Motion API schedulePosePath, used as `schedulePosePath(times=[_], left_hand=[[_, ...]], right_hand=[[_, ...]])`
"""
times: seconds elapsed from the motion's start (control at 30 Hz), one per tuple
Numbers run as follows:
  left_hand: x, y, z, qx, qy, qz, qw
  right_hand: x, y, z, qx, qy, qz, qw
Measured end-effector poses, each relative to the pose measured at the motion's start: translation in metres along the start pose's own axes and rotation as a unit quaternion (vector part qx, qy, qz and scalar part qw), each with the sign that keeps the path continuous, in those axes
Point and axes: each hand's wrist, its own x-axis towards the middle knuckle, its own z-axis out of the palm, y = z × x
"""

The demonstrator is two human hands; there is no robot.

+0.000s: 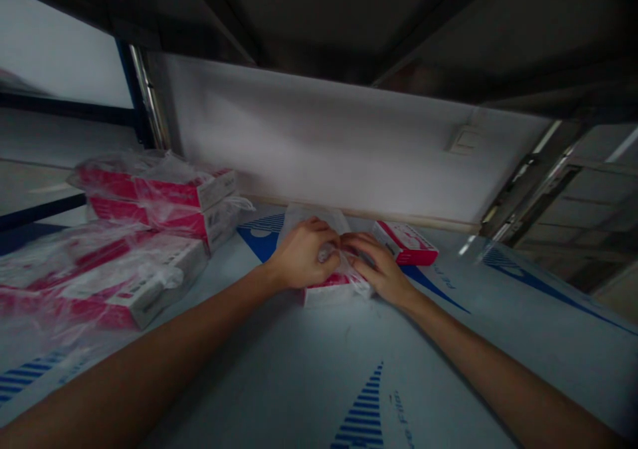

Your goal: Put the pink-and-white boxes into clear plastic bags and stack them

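Note:
Both hands meet over a red and white box point(329, 295) that lies on the film-covered surface with a clear plastic bag point(312, 215) around it. My left hand point(305, 253) is closed, its fingers pinching the gathered plastic on top of the box. From the other side my right hand point(379, 266) grips the same plastic, thumb and fingers drawn together close to the left hand. Part of the box and the bag's gathered end are hidden under the fingers. Just behind the right hand sits another red and white box point(406, 243), unwrapped.
On the left, bagged red and white boxes point(172, 200) are stacked, with more bagged boxes point(134, 283) lying in front. A dark shelf point(319, 24) hangs low overhead. Behind stand a white wall point(319, 143) with a switch point(464, 141) and a metal post point(523, 177) at right.

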Motion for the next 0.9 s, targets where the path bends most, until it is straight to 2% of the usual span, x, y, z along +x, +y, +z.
schedulePosePath(times=[0.23,0.47,0.63,0.73,0.9], left_hand=[[-0.001,-0.007,0.003,-0.048,0.002,0.001,0.999],[0.000,-0.005,0.002,-0.046,0.001,0.018,0.999],[0.000,-0.002,-0.002,-0.029,0.001,0.027,0.999],[0.000,-0.002,-0.001,-0.032,0.022,0.030,0.999],[0.000,0.000,0.002,-0.095,0.106,-0.009,0.990]], right_hand=[[0.000,-0.001,0.002,0.022,0.008,-0.005,1.000],[-0.002,-0.007,-0.002,0.094,-0.068,0.067,0.991],[0.003,-0.009,-0.013,0.064,-0.101,0.061,0.991],[0.004,-0.009,-0.017,0.034,-0.095,0.064,0.993],[0.003,-0.007,-0.018,-0.014,-0.069,0.069,0.995]])
